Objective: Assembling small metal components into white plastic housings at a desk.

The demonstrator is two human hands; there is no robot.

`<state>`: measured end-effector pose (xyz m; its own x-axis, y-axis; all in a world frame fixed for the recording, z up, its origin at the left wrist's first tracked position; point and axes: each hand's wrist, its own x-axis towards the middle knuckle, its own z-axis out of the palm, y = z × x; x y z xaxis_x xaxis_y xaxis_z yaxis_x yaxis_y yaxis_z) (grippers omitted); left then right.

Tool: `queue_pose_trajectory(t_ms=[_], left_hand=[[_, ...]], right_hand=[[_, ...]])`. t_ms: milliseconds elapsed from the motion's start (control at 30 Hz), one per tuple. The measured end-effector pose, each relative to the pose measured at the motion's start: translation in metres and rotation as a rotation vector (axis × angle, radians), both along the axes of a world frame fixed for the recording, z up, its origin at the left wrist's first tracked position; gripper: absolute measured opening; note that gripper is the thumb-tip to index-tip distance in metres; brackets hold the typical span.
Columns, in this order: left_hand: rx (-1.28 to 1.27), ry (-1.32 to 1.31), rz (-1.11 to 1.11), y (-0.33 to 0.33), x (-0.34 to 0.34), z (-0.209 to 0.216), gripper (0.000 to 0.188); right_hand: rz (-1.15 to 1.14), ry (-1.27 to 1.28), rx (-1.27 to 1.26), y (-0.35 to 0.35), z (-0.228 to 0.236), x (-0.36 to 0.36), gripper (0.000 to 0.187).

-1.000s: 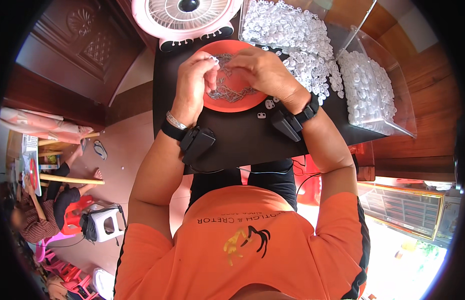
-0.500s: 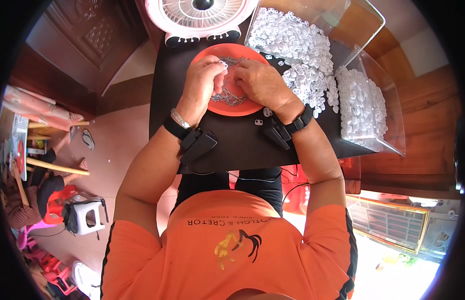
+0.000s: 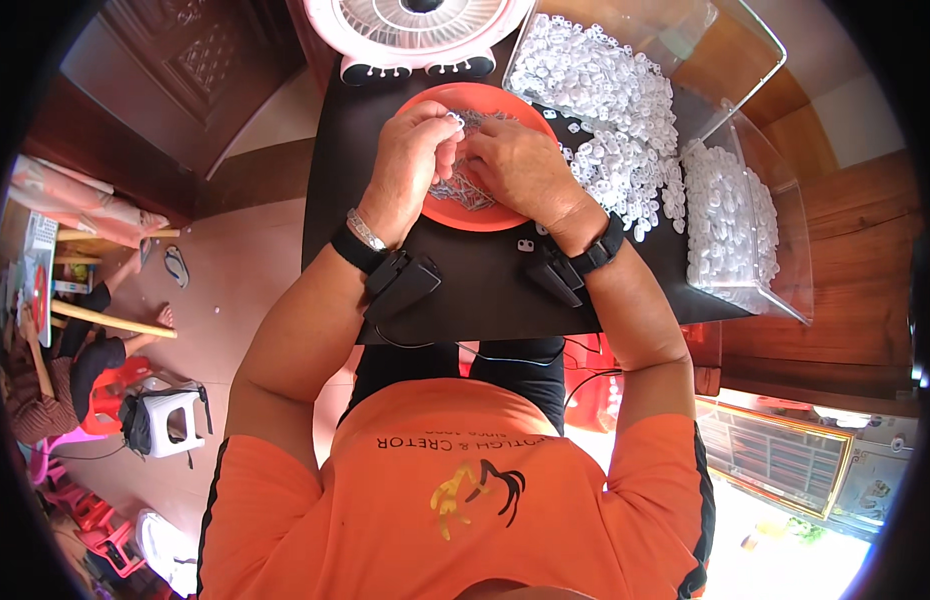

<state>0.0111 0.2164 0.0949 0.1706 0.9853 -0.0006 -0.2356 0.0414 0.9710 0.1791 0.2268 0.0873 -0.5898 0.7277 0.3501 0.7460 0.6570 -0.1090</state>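
Above a round orange-red dish [image 3: 465, 222], my left hand [image 3: 407, 170] is closed, pinching a small white plastic piece [image 3: 455, 121] between thumb and forefinger. Close to its right, my right hand [image 3: 530, 172] has its fingers curled together beside the left fingertips. What the right fingers hold, if anything, is hidden. Thin grey metal pins [image 3: 463, 194] lie loose in the dish beneath both hands. Spilling toward the dish from the right is a heap of white two-holed pieces [image 3: 620, 165]. One loose white piece [image 3: 526, 245] rests on the dark table near my right wrist.
A pink fan [image 3: 495, 22] stands behind the dish. White pieces fill a tipped clear bin [image 3: 760, 88] and a second clear bin [image 3: 750, 298] at the right. Black devices [image 3: 405, 288] are strapped at both wrists. Leftward, another person sits near a white stool [image 3: 175, 420].
The view has shifted slightly. My right fingers have drawn a little nearer to my left fingertips. The white piece stays pinched in my left hand.
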Motion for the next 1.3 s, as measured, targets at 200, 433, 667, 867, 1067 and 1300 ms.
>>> queue_pose_trajectory(t_ms=[200, 433, 667, 867, 1067, 1300], left_hand=[[0.033, -0.031, 0.038, 0.003, -0.004, -0.002, 0.015], [0.21, -0.071, 0.378, 0.015, -0.011, -0.005, 0.014], [0.142, -0.097, 0.275, 0.024, -0.014, -0.019, 0.013], [0.111, -0.107, 0.272, 0.019, -0.009, -0.018, 0.01], [0.213, 0.01, 0.256, 0.016, -0.01, -0.015, 0.011], [0.185, -0.069, 0.032, -0.007, 0.002, 0.001, 0.015]], right_hand=[[-0.001, -0.063, 0.025, -0.001, 0.003, -0.001, 0.02], [0.026, 0.074, -0.005, -0.002, 0.001, 0.007, 0.011], [0.046, 0.283, -0.146, 0.0, 0.003, 0.011, 0.015], [0.033, 0.374, -0.096, 0.001, 0.003, 0.016, 0.016], [-0.031, 0.78, -0.576, 0.005, 0.006, 0.021, 0.017], [-0.113, 0.845, -0.588, 0.005, 0.016, 0.023, 0.031]])
